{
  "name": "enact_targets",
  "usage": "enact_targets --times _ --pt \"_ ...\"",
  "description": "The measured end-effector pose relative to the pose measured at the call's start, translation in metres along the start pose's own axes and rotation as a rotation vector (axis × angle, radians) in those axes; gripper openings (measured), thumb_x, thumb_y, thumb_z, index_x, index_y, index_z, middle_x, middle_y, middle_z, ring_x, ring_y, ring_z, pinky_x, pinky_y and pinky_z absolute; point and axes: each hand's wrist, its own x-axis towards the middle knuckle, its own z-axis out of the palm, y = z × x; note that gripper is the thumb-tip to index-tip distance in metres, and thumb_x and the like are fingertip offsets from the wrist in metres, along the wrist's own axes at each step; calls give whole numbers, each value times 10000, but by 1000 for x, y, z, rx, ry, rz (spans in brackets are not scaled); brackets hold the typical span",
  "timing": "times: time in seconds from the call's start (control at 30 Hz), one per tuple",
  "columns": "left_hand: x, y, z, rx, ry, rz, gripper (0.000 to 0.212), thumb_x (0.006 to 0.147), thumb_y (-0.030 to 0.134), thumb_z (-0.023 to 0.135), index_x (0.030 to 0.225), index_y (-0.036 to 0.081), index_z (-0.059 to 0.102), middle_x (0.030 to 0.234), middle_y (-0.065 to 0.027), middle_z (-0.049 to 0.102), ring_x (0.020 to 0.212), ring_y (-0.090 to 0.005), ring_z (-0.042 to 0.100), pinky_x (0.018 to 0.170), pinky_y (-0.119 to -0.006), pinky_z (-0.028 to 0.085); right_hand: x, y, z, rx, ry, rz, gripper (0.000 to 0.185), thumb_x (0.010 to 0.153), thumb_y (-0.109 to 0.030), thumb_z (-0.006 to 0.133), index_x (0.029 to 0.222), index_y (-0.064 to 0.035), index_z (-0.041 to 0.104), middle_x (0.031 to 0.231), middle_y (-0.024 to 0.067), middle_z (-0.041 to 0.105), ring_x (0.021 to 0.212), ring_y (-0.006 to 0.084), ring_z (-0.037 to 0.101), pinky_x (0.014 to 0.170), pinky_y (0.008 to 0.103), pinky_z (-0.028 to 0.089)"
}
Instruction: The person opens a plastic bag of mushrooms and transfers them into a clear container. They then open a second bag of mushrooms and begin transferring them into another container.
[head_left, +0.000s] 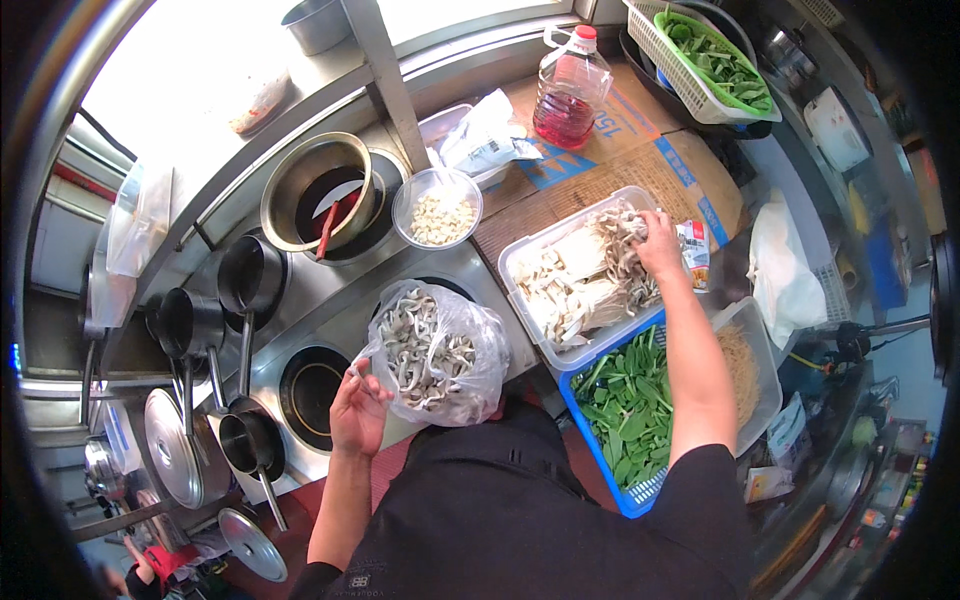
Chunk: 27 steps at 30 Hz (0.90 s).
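Observation:
My left hand (358, 412) is at the near left side of a clear plastic bag (487, 345), its fingertips pinching the edge. Grey oyster mushrooms (427, 349) fill the bag, which rests on the steel stove top. Over to the right, my right hand (658, 244) grips a clump of oyster mushrooms (626, 236) at the far right end of a white plastic tub (551, 357); its fingertips are partly hidden. Bundles of pale enoki mushrooms (574, 262) lie in the tub's middle, with sliced pale mushrooms (541, 289) along its left side.
Close by stand a blue basket of leafy greens (622, 416), a tub of noodle-like strands (739, 367) and a bowl of chopped pale pieces (435, 219). A large pot (274, 191) and several saucepans (247, 277) occupy the left. Farther back is a jug of red liquid (566, 112). Another person (161, 559) is at lower left.

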Motion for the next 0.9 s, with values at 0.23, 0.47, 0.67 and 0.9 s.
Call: enact_targets --times 0.23,0.47,0.67,0.9 --pt "-3 -6 6 5 59 32 313 986 188 474 1259 61 560 810 -44 580 775 -182 556 824 -379 466 -24 -30 8 -133 142 -80 680 767 -205 752 1395 -161 495 1450 200 408 1354 396 376 1139 504 310" --pt "2 -11 8 9 38 -8 312 984 198 491 1257 71 576 810 -34 596 772 -181 585 816 -382 471 -24 6 28 -270 -46 -52 433 920 -278 580 1343 -187 563 1485 106 431 1389 312 378 1132 580 283" --pt "-8 -6 3 50 60 41 303 983 204 485 1242 70 568 793 -32 567 774 -177 557 816 -380 466 -13 -4 -4 159 70 -17 329 909 -237 590 1196 -87 652 1349 156 560 1261 336 516 1054 462 409" --pt "-7 -8 0 20 25 6 291 982 204 490 1235 88 574 799 -38 593 761 -184 567 813 -384 464 -7 71 4 161 212 481 276 864 -207 595 1070 -49 689 1160 198 661 1090 378 622 933 437 500"
